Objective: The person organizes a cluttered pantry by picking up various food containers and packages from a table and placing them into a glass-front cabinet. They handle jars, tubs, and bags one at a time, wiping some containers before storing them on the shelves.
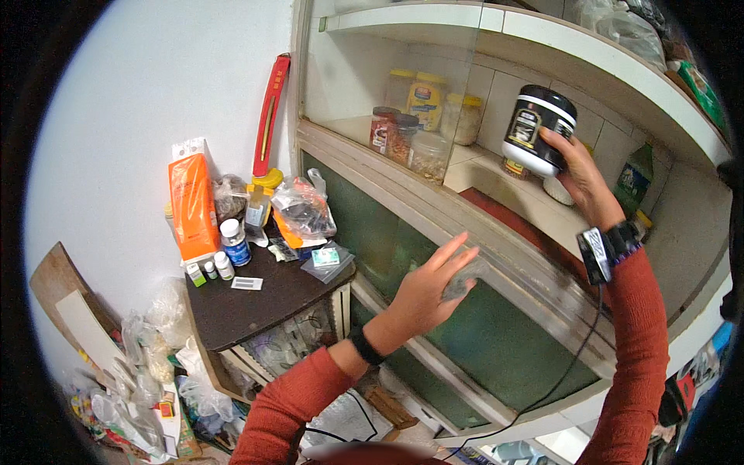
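Observation:
My right hand (581,174) grips a black jar with a white base (540,131), held up in the opening of a tiled cupboard shelf. In my left hand (430,290) is a crumpled grey cloth or pad (467,279), partly hidden by the palm, with the fingers spread in front of the cupboard's wooden rail (505,256). Behind the jar stand a small lidded jar (515,169) and a rounded white item (559,190). A green plastic bottle (633,177) stands deeper in the shelf, to the right of my right hand.
Behind a glass sliding pane (360,75) are several food jars (427,154). A dark-topped cabinet (261,308) at the left bears an orange tissue pack (195,203), pill bottles (235,244) and plastic bags (305,206). A thin black cable (558,383) hangs from my right wrist. Bags (151,349) clutter the lower left.

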The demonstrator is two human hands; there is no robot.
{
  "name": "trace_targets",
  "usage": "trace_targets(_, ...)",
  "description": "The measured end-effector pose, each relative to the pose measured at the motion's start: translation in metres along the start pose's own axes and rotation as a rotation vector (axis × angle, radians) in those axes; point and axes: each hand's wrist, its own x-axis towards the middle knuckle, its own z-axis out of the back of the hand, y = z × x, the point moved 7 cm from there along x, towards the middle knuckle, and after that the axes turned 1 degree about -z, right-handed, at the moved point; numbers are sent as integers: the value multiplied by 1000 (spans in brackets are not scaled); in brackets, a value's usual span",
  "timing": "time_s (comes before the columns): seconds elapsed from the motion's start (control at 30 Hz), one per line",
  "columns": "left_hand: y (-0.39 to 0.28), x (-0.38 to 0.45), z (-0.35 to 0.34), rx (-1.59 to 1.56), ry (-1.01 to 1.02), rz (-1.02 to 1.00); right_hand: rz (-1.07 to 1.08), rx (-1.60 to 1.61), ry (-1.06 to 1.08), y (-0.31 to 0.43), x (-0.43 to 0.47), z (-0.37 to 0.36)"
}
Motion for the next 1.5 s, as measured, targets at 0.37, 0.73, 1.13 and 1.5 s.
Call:
trace_targets(0.37,46,54,-50,231,91,-12,3,-330,-112,-51,181,-10)
trace_targets(0.73,56,52,-67,170,220,19,139,-200,404,-160,264,-124)
trace_targets(1.13,57,50,-66,242,79,-72,452,-340,578,-253,329,-194)
trace_targets(1.5,50,53,-56,213,86,-12,262,-476,694,-196,271,-201)
